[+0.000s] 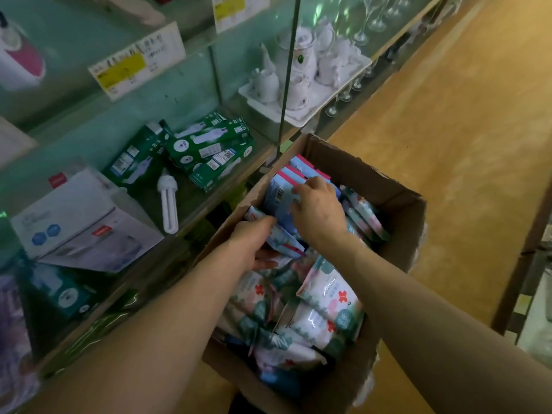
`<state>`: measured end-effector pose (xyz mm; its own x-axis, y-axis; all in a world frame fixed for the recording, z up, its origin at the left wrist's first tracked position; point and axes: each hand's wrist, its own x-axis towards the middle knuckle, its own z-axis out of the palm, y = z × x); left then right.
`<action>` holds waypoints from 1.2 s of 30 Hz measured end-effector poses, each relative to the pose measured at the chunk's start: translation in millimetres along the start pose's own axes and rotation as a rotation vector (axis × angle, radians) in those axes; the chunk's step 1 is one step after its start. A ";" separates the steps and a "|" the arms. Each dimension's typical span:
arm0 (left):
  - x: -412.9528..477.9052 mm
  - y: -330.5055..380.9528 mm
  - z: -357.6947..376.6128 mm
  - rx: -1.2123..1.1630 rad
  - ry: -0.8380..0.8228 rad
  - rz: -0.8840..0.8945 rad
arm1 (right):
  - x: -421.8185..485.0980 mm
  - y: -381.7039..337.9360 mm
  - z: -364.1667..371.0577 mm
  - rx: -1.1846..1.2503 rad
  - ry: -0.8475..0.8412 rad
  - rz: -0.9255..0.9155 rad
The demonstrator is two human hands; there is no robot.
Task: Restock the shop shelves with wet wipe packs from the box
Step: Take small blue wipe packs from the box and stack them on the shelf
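Orange-brown floor (pixel 454 138) stretches wide to the right of one cardboard box (pixel 400 222), whose flaps stand open. Its left rim sits just beside the edge of the glass shelf (pixel 197 201), and a thin metal post (pixel 287 85) rises near its far corner.

Both hands are down inside the box. The left hand (pixel 254 242) grips one tilted pack (pixel 282 239) near the left wall, fingers curled round it. The right hand (pixel 319 210) curls its fingertips over the top of the upright blue packs (pixel 280 195), about four pink-edged ones standing in a row in the far left corner. More wet wipe packs (pixel 328 297) with red crosses lie heaped in the near half. At least four show, too jumbled to count exactly.

On the shelf lie roughly four green bulb boxes (pixel 209 147), one loose bulb (pixel 168 201) and one white carton (pixel 80 222). Two price labels (pixel 137 59) hang on the shelf edges above, and one white tea set (pixel 301 70) stands on a tray further along.
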<state>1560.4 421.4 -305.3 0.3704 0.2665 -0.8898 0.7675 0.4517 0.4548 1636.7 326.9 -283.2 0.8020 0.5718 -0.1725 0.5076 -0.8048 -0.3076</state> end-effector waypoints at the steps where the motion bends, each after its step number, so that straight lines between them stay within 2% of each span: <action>1: 0.9 0.1 0.0 0.006 0.001 0.000 | 4.8 2.2 0.5 -0.028 -0.014 0.040; 7: 4.9 3.0 -0.1 0.018 -0.024 0.012 | 20.6 -9.1 9.3 -0.228 -0.151 0.086; 12: 0.7 4.8 2.8 -0.001 0.002 0.081 | 4.6 -11.1 19.7 -0.035 -0.187 0.154; 17: -29.8 14.1 4.8 0.082 0.013 0.131 | -24.8 6.8 -16.7 0.120 -0.055 0.198; 23: -93.0 38.3 47.8 0.228 0.016 0.309 | -71.9 32.7 -90.3 0.177 0.068 0.273; 29: -181.4 46.3 119.9 0.380 -0.097 0.448 | -145.8 78.8 -174.6 0.216 0.213 0.383; 36: -315.4 20.7 215.1 0.599 -0.259 0.658 | -281.4 141.7 -268.1 0.203 0.499 0.524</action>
<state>1572.0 163.6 -23.3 0.8772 0.0820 -0.4730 0.4771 -0.2581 0.8401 1567.3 9.2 -27.3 0.9946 -0.0571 0.0862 -0.0092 -0.8792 -0.4764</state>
